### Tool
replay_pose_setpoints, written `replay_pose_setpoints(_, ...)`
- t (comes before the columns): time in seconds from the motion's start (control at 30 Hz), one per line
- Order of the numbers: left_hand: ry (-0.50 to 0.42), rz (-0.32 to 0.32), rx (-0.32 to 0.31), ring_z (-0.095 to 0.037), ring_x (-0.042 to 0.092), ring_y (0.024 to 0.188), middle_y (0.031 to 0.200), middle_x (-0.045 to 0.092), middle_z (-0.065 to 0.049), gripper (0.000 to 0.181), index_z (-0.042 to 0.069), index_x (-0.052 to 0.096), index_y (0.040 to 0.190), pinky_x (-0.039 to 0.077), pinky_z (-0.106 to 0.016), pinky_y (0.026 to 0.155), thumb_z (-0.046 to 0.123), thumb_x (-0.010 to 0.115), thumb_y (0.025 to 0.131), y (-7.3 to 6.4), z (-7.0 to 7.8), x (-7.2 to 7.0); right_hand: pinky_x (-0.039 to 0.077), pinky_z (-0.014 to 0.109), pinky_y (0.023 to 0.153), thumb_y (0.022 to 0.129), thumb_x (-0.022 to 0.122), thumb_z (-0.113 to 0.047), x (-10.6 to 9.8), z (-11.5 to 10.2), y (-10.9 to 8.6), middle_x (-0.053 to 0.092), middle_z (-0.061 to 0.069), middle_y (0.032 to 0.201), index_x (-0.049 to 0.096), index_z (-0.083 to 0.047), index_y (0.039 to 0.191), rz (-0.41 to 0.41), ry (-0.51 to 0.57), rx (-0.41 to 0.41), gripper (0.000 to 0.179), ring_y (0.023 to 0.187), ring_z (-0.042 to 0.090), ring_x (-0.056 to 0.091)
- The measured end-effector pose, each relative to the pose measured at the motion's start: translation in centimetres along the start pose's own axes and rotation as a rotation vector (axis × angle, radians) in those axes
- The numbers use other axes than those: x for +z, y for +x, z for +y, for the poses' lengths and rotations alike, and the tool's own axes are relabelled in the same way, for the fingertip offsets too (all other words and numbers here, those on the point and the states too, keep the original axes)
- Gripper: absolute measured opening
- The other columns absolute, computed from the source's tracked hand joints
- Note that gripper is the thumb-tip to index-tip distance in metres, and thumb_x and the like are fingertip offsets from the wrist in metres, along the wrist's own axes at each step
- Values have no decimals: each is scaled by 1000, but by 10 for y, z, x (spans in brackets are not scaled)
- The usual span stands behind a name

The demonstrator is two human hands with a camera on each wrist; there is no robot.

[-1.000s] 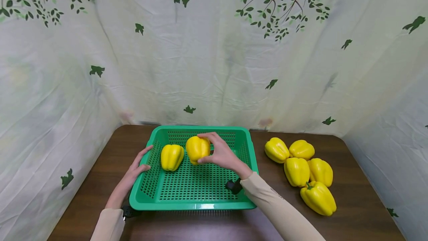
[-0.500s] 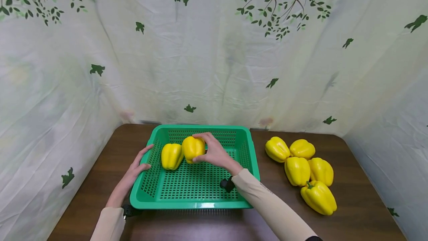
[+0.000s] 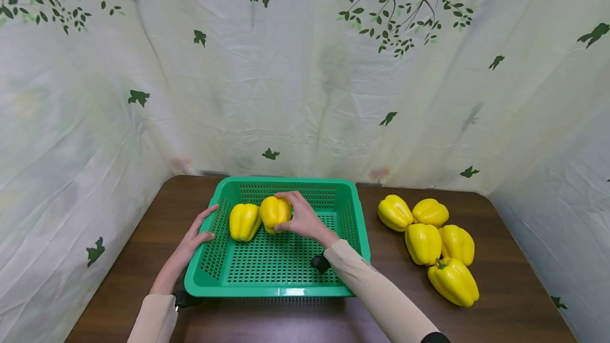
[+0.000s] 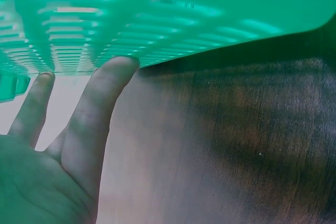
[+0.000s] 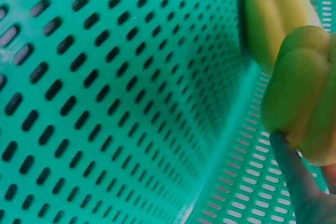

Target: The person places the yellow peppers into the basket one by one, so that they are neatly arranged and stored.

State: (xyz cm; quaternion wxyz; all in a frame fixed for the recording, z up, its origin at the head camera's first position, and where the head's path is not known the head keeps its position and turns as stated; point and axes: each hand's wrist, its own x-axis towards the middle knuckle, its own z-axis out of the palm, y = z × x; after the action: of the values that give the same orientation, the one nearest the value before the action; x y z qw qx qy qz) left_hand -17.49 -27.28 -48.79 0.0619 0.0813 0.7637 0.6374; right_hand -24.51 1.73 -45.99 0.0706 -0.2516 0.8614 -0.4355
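A green perforated plastic basket (image 3: 281, 291) stands on the table. Inside it my right hand (image 3: 306, 221) holds a yellow bell pepper (image 3: 274, 213) between thumb and fingers. To its left, close beside it, sits another yellow bell pepper (image 3: 244, 222). The right wrist view shows the held pepper (image 5: 299, 95) from close up, with a fingertip against it and the other pepper (image 5: 275, 14) behind. My left hand (image 3: 190, 240) touches the basket's left side with fairly straight fingers. In the left wrist view, the left thumb (image 4: 97, 108) meets the slotted outer wall (image 4: 131, 30).
Several yellow bell peppers (image 3: 423, 245) lie in a cluster on the brown table (image 3: 514, 279), right of the basket. A pale curtain (image 3: 305, 94) with leaf prints hangs behind and at both sides.
My right hand has carried the pepper a little to the left, closer to the other pepper, and slightly lower in the last half second. The left hand has stayed on the basket.
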Motion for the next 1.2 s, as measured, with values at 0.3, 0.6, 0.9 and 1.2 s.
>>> replay_pose_setpoints(0.3, -6, -5, 4, -37, 40, 118, 152, 11, -23, 63, 17, 19, 152, 49, -29, 81, 3, 40, 94, 0, 0, 0, 43, 37, 88, 74, 80, -13, 7, 8, 3, 43, 6, 129, 48, -13, 136, -9, -8, 16, 70, 107, 21, 48)
replay_pose_setpoints(0.6, -19, -13, 11, -39, 42, 115, 150, 11, -25, 62, 19, 19, 151, 49, -30, 81, 4, 39, 95, 0, -2, 1, 44, 35, 87, 74, 81, -15, 15, 8, 7, 41, 7, 127, 46, -13, 137, 12, -26, 29, 72, 105, 21, 47)
replay_pose_setpoints(0.9, -9, -8, 23, -41, 42, 114, 150, 12, -25, 62, 19, 21, 151, 50, -31, 80, 3, 40, 94, -1, -2, 0, 45, 36, 88, 73, 82, -14, 22, 10, 9, 40, 9, 128, 45, -12, 136, 21, -78, 29, 73, 107, 23, 48)
replay_pose_setpoints(1.2, -29, -14, 12, -47, 38, 117, 150, 11, -26, 62, 19, 18, 152, 49, -32, 80, 3, 38, 95, -1, -2, 0, 44, 37, 90, 74, 82, -15, 24, 14, 10, 39, 11, 130, 43, -11, 136, 20, -102, 36, 73, 109, 24, 48)
